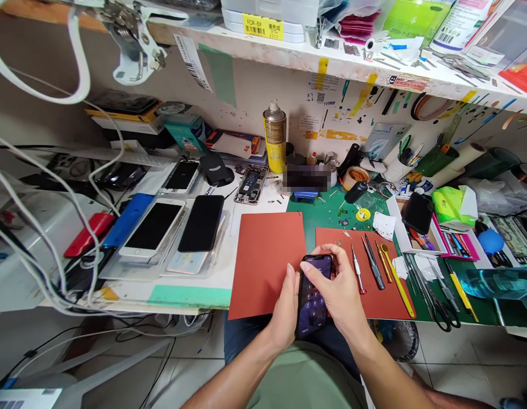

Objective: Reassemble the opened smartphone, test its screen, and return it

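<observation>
I hold a dark smartphone [313, 295] with its screen lit, upright in front of me at the near edge of the workbench. My left hand [285, 311] grips its left side and lower end. My right hand [339, 289] wraps the right side, with the thumb pressed on the screen near the top. The phone hovers over the gap between two red-brown mats [265, 255].
Screwdrivers and tweezers [374, 264] lie in a row on the right mat. Several phones [201, 222] and an opened phone body [251, 184] rest to the left. A yellow spray can [274, 137] stands at the back. White cables [54, 227] hang at the left.
</observation>
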Motion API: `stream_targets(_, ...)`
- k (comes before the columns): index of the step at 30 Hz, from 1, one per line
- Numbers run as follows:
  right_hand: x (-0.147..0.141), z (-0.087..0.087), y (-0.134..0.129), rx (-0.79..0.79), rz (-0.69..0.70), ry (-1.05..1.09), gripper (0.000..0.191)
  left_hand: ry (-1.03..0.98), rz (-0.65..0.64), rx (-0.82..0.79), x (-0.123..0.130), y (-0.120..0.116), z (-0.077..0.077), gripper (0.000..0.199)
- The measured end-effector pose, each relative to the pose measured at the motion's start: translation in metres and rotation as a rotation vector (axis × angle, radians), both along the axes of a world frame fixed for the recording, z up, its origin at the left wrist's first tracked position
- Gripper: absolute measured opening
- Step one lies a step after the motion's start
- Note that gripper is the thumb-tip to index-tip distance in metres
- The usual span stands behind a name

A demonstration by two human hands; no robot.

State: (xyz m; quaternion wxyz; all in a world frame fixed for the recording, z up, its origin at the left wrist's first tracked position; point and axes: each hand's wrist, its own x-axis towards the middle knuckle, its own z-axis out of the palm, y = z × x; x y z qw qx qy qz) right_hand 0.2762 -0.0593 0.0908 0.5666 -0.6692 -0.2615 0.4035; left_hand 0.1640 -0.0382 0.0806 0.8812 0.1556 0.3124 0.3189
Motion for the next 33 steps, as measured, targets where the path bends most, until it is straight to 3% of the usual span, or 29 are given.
stream_targets(8, -0.018, -0.003, -0.008, 0.000, -0.013, 0.104, 0.096, -0.035, 0.022, 0.086, -0.001, 0.014, 0.012, 0.076)
stream_targets(23, -0.043, -0.025, -0.035, 0.004, 0.032, 0.152, 0.092, 0.007, 0.102, 0.118, -0.004, 0.040, 0.027, 0.064)
stream_targets(28, -0.050, -0.021, -0.038, 0.035, 0.042, 0.256, 0.074, 0.008, 0.153, 0.111, 0.000, 0.046, 0.032, 0.066)
stream_targets(33, -0.052, -0.015, -0.035, 0.099, -0.002, 0.384, 0.077, -0.032, 0.204, 0.094, 0.003, 0.050, 0.037, 0.061)
